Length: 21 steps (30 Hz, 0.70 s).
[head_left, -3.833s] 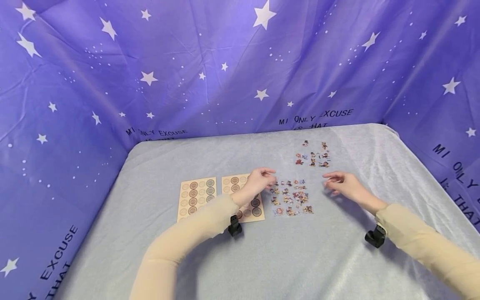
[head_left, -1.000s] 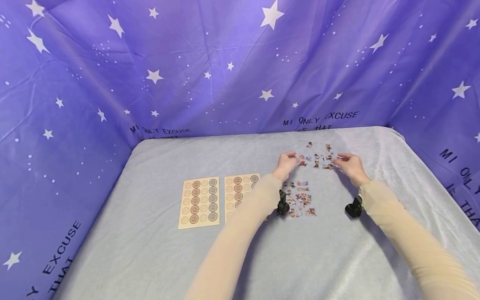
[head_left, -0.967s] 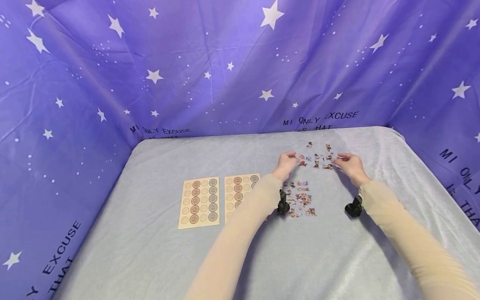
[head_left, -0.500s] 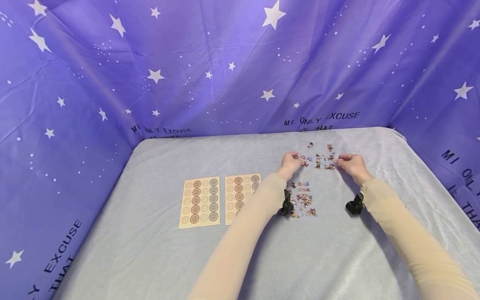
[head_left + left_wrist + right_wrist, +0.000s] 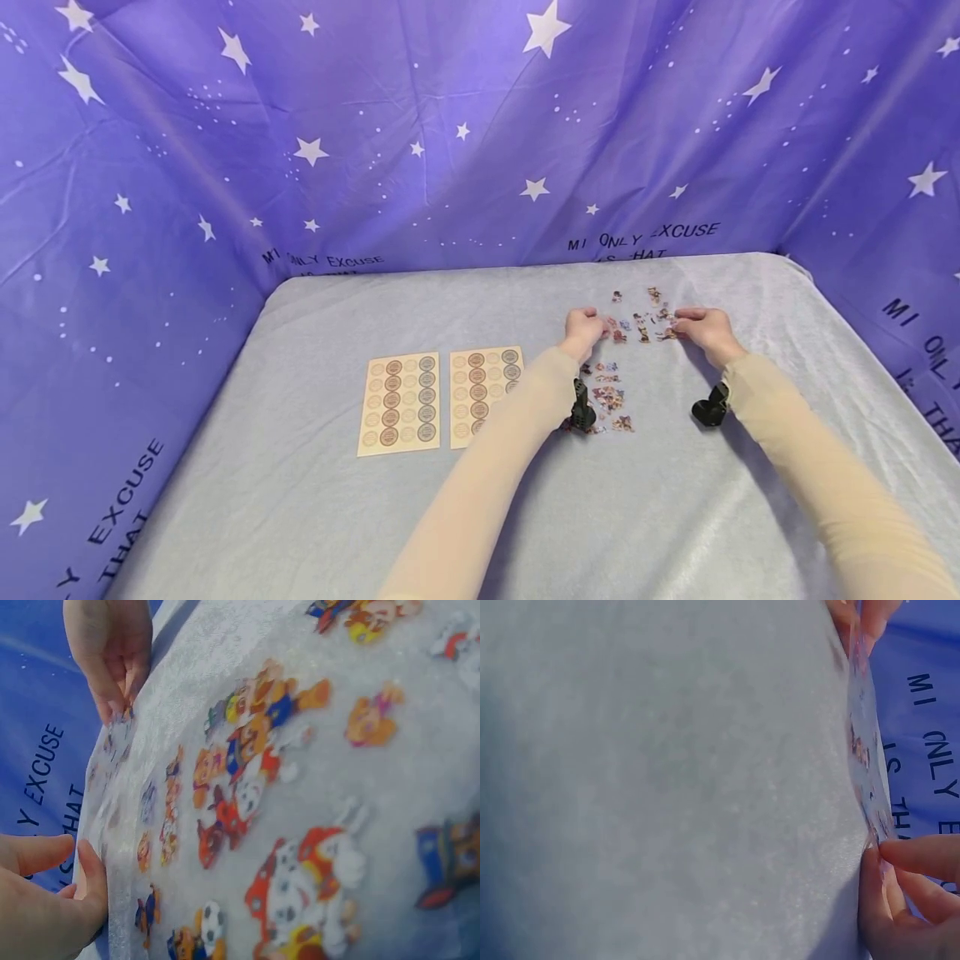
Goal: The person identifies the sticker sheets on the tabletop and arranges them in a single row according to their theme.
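Observation:
A clear sticker sheet (image 5: 643, 333) printed with small colourful cartoon pups stretches between my two hands near the back right of the table. My right hand (image 5: 705, 333) pinches its right edge between thumb and fingers, plainly seen in the right wrist view, where the sheet (image 5: 866, 750) appears almost edge-on. At the opposite edge, my left hand (image 5: 582, 329) holds the sheet between thumb and fingers. Closer to me lies a second clear sticker sheet (image 5: 609, 398), partly covered by the left sleeve and wrist camera; its cartoon pups (image 5: 289, 877) fill much of the left wrist view.
Two cream sheets of round stickers, the left one (image 5: 397, 404) and the right one (image 5: 468, 367), lie side by side left of the left forearm, which covers part of the right one. Purple star-printed cloth (image 5: 420, 108) walls the grey cloth-covered table (image 5: 300, 517) at the back and sides.
Both hands have gone from around the nearer clear sheet to the far one and taken its edges. In the last half second that sheet has shifted slightly right and towards me.

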Tool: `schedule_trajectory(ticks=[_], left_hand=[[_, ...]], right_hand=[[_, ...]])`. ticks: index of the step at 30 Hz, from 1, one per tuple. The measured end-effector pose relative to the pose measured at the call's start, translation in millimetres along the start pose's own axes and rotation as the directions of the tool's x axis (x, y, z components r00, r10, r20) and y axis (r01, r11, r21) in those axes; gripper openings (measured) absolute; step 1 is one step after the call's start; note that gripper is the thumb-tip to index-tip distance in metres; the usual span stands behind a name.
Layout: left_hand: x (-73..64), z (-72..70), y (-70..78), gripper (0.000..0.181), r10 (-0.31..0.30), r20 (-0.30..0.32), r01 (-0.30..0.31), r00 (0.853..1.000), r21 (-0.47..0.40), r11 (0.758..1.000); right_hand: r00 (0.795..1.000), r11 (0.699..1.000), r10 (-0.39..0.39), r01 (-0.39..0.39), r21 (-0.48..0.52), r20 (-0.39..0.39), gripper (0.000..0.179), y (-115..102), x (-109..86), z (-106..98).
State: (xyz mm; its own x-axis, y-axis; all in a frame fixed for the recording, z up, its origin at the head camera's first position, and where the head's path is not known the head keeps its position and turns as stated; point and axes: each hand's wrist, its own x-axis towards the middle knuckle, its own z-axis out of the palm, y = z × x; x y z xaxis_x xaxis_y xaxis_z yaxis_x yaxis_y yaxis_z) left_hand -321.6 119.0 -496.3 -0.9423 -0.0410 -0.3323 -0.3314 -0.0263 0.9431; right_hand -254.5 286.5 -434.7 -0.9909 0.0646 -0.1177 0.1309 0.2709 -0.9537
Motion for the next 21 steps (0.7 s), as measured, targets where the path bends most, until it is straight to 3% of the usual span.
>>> schedule_trajectory(ticks=[1,2,4,6,11,15,21], left_hand=[[-19.7,-4.9,13.2,0.041,-0.01,-0.002,0.01,1.0,-0.012,1.0],[-20.5,-5.3,14.8,0.037,-0.016,0.002,0.016,1.0,-0.032,0.999],[-46.9,-11.3,33.4,0.033,-0.034,-0.012,0.034,0.999,-0.041,0.999],[-58.4,-13.8,39.2,0.03,-0.016,-0.027,0.014,1.0,-0.051,0.999],[-69.3,-18.1,42.4,0.029,-0.003,-0.038,0.0,0.999,-0.064,0.998],[-69.4,-18.8,41.4,0.029,-0.007,-0.035,0.004,0.999,-0.083,0.997],[-72.7,-18.1,41.4,0.03,-0.024,-0.032,0.021,0.999,-0.086,0.996]], right_hand=[[1.0,1.0,0.005,-0.005,0.02,0.008,0.046,-0.2,-0.5,-0.7],[1.0,0.999,0.013,-0.013,0.042,0.019,0.047,-0.7,-1.1,-1.3],[0.999,0.996,0.028,-0.031,0.08,0.041,0.05,-1.7,-2.8,-2.3],[0.997,0.99,0.049,-0.057,0.127,0.066,0.052,-3.4,-5.0,-2.8],[0.985,0.953,0.114,-0.145,0.265,0.131,0.057,-6.4,-11.2,-5.0],[0.976,0.922,0.152,-0.197,0.333,0.158,0.059,-8.7,-17.1,-7.9],[0.972,0.873,0.143,-0.212,0.44,0.185,0.034,-10.2,-25.3,-14.1]])
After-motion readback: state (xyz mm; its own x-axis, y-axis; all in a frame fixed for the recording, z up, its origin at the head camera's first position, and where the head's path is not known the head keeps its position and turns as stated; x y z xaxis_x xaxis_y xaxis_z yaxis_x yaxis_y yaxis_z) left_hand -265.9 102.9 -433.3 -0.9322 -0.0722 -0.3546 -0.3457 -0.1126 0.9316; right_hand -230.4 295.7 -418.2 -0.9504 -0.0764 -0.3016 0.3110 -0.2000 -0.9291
